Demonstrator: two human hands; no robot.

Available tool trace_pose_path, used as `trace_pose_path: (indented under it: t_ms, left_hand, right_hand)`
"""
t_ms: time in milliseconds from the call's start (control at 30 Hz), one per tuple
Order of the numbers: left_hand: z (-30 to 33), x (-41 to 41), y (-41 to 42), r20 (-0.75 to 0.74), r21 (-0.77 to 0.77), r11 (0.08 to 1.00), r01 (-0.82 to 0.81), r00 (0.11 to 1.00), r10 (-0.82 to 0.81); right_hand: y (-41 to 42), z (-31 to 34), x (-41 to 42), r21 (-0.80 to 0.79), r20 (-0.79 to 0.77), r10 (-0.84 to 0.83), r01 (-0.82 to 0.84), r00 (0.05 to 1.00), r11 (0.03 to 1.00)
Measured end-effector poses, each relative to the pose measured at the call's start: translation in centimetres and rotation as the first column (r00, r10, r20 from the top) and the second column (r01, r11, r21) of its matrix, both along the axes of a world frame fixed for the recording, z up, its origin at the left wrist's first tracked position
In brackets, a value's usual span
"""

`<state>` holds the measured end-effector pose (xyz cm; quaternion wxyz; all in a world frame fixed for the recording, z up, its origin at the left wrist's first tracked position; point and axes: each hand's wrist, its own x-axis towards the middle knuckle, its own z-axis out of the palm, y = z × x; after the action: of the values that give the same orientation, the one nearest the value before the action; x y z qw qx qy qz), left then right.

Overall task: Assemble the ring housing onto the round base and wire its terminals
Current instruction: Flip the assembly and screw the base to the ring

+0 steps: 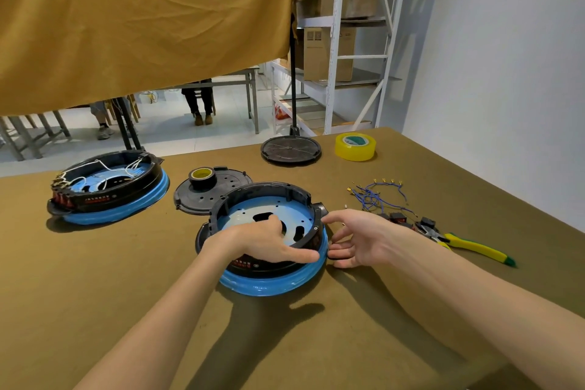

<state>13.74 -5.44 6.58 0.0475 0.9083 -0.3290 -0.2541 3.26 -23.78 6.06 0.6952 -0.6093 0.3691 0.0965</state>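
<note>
Black ring housing (pixel 267 196) sits on the blue round base (pixel 278 283) at the near middle of the olive-covered table (pixel 95 279); its pale blue inner plate with dark cut-outs faces up. Left hand (pixel 266 244) lies over the near rim of the housing, fingers curled down inside the ring and thumb stretched along the outer wall, so it grips the rim. Right hand (pixel 354 239) is at the right edge of the same unit, fingers spread and only loosely bent, fingertips touching the rim and the black tab there; it holds nothing that I can see. A second assembled unit (pixel 109 190), black ring on blue base with white wires looped inside and red parts on its near-left side, sits well apart at the left. Behind the working unit lies a flat black disc (pixel 193 199) with a roll of black tape (pixel 202 177) on it. Further back stands another black ribbed disc (pixel 290 149) with a pole rising from its far edge, and beside it a roll of clear yellowish tape (pixel 356 146). To the right lies a loose bundle of blue wires (pixel 375 195) with brass terminals, then small black and red switches (pixel 397 218), then pliers (pixel 468 245) with yellow and green handles, jaws pointing towards the switches.
</note>
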Motion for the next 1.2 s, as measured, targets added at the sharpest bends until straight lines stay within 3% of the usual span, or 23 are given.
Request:
trace_pose_path:
  t_ms: [100, 467, 633, 733, 800, 900, 967, 1200]
  left_hand:
    - [-0.4, 0.3, -0.1, -0.018, 0.016, 1.0, 0.002, 1.0, -0.002]
    - [-1.6, 0.5, 0.7, -0.068, -0.152, 0.984, -0.094, 0.994, 0.084]
    - [-0.5, 0.0, 0.9, -0.089, -0.267, 0.957, -0.111, 0.992, 0.09]
    - [-0.3, -1.1, 1.1, -0.062, -0.365, 0.922, -0.132, 0.991, 0.117]
    - [-0.7, -2.3, 1.5, 0.142, -0.497, 0.865, -0.07, 0.977, 0.161]
    - [-1.5, -4.8, 1.7, 0.539, -0.628, 0.735, 0.256, 0.824, 0.173]
    - [-1.8, -6.0, 1.4, 0.615, -0.609, 0.714, 0.345, 0.774, 0.15]
    - [-1.7, -6.9, 1.0, 0.717, -0.437, 0.836, 0.332, 0.689, 0.101]
  right_hand:
    - [0.3, -0.1, 0.1, -0.013, 0.007, -0.002, 0.002, 1.0, 1.0]
    - [0.4, -0.3, 0.4, -0.087, 0.019, 0.044, -0.042, 0.999, 0.995]
    - [0.6, 0.9, 0.4, 0.183, 0.185, 0.003, -0.037, 0.983, 0.982]
    - [1.1, 1.1, 0.5, 0.206, 0.212, -0.055, 0.01, 0.976, 0.979]
    - [1.3, 1.2, 0.5, 0.204, 0.206, -0.071, 0.028, 0.976, 0.979]
    - [1.3, 1.4, 0.6, 0.2, 0.193, -0.077, 0.038, 0.978, 0.979]
    - [1.3, 1.7, 0.6, 0.199, 0.178, -0.075, 0.038, 0.981, 0.979]
    - [1.5, 2.3, 0.4, 0.269, 0.139, -0.082, 0.042, 0.987, 0.962]
